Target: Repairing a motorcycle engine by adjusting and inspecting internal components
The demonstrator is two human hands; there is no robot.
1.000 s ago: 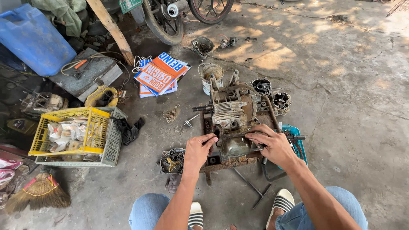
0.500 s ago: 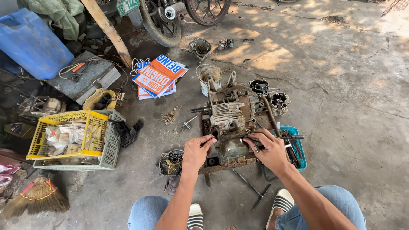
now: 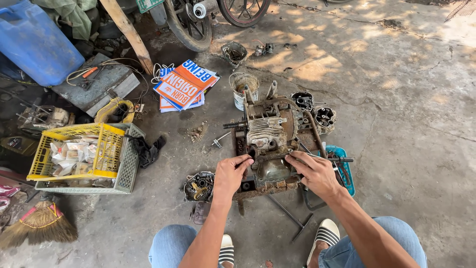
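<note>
We find both hands on a small engine [image 3: 270, 136] that sits low on a rusty stand [image 3: 263, 188] on the concrete floor [image 3: 396, 124], straight ahead of our knees. The left hand [image 3: 230, 174] rests against the engine's near left corner, its fingers curled loosely on the casing, gripping no separate thing that we can make out. The right hand [image 3: 313, 172] lies flat over the near right side, fingers stretched toward a dark rounded cover [image 3: 271, 169] between the two hands; whether it pinches a bolt or a small tool there, we cannot tell. We judge the step in hand to be work on that cover, either seating or loosening it, and the next move seems to call for a firm brace from the left while the right turns or lifts. A T-shaped wrench [image 3: 290, 218] lies on the floor just below the stand, and a blue tray [image 3: 346, 171] sits touching the right wrist side. Loose engine parts [image 3: 315, 111] lie beyond the engine, a tin can [image 3: 243, 89] just behind it. To the left stand a yellow basket [image 3: 74, 151] of small packets, a broom [image 3: 42, 226], signs [image 3: 184, 85] and a blue jug [image 3: 34, 42]; a motorbike wheel [image 3: 186, 25] stands at the far edge, in dappled sun
</note>
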